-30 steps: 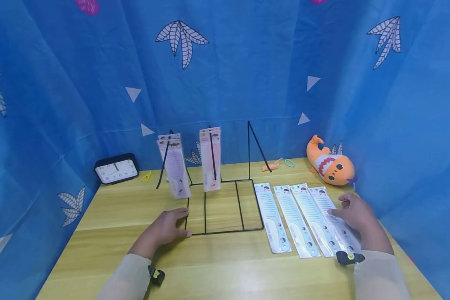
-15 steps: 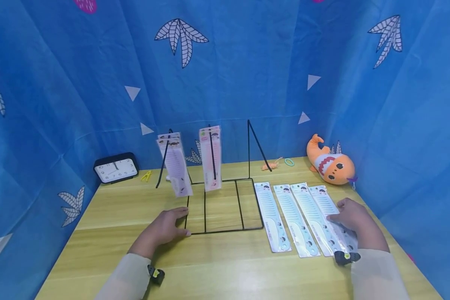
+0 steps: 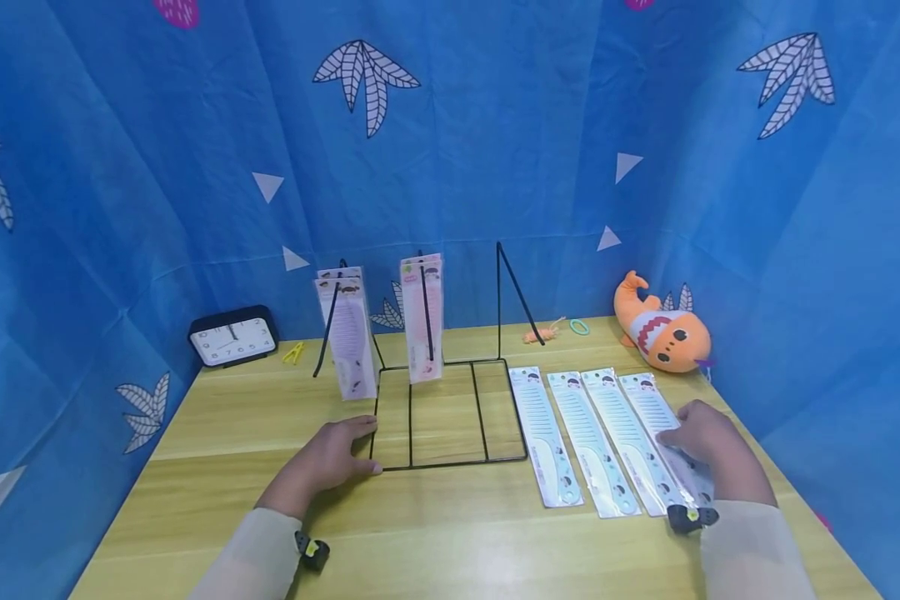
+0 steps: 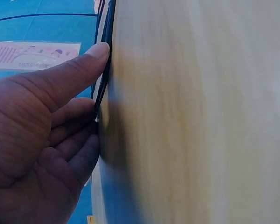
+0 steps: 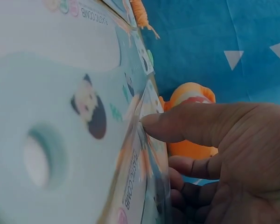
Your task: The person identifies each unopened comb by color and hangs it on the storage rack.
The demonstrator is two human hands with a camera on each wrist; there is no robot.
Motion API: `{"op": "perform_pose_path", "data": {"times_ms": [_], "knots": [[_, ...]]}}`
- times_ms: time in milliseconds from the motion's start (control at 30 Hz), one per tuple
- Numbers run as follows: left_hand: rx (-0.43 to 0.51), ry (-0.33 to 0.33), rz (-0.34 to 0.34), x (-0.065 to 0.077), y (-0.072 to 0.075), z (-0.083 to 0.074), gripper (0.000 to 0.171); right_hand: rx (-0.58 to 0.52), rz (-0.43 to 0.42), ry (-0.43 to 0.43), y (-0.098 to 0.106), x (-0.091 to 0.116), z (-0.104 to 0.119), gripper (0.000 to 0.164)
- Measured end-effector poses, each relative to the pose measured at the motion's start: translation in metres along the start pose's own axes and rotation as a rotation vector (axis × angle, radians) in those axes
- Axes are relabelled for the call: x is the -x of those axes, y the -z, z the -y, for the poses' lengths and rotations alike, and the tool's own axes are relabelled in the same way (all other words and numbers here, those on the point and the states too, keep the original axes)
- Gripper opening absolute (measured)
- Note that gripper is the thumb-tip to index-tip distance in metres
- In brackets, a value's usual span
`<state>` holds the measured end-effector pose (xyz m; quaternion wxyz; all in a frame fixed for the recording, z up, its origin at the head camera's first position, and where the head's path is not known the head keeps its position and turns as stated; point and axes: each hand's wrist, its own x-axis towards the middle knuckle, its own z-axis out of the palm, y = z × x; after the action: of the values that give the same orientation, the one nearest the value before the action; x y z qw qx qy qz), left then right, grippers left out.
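Worrying about slippage most, tbh. The right hand (image 3: 708, 437) is sitting out at 3 o'clock from the middle of the black wire display rack (image 3: 411, 429), over the rightmost pale teal comb in its clear plastic pack (image 3: 650, 404), which is lying flat on the pale wood surface (image 3: 450, 533). If the thumb is only catching loose, slick wrap, the pack could be pivoting or slapping back down on any lift. The matching teal comb pack (image 3: 630, 442) on its 9 o'clock side is lying so close it could be getting dragged along; I can't tell if their edges are overlapping. The rack is looking light too, so a knock could be setting the hanging purple comb packs (image 3: 351, 333) at 11 o'clock and pink comb packs (image 3: 417, 321) near 12 swinging.

Finger check: the right fingers are only partway apart, pinching across that rightmost pack, thumb (image 5: 177, 123) pressing its 9 o'clock edge, the others curling in on the far side with their tips mostly hiding. The left hand (image 3: 332, 454), at the rack base's 8 o'clock, isn't clamping anything: its thumb and fingers are resting spread apart, just touching the wire.
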<state>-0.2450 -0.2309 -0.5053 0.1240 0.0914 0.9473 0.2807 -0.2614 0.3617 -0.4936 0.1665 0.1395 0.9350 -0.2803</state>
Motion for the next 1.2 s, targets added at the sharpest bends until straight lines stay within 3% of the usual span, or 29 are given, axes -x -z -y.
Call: {"op": "perform_pose_path", "data": {"times_ms": [300, 500, 733, 867, 1067, 1200], "knots": [[0.014, 0.001, -0.003, 0.0, -0.001, 0.003, 0.072, -0.055, -0.009, 0.03, -0.001, 0.0, -0.002, 0.074], [0.011, -0.007, -0.007, 0.001, 0.0, 0.002, 0.072, -0.091, -0.112, 0.089, 0.007, 0.009, 0.007, 0.05], [0.0, -0.005, -0.005, 0.001, 0.001, -0.001, 0.072, -0.174, -0.233, 0.177, 0.018, 0.028, 0.029, 0.046], [-0.004, -0.006, -0.004, 0.001, 0.001, -0.002, 0.071, -0.223, -0.31, 0.265, 0.024, 0.04, 0.046, 0.043], [-0.007, -0.022, -0.008, 0.001, 0.001, -0.001, 0.071, -0.284, -0.403, 0.465, 0.026, 0.058, 0.071, 0.028], [-0.008, -0.019, -0.01, 0.0, 0.0, 0.0, 0.071, -0.353, -0.393, 0.586, 0.026, 0.065, 0.083, 0.018]]}}
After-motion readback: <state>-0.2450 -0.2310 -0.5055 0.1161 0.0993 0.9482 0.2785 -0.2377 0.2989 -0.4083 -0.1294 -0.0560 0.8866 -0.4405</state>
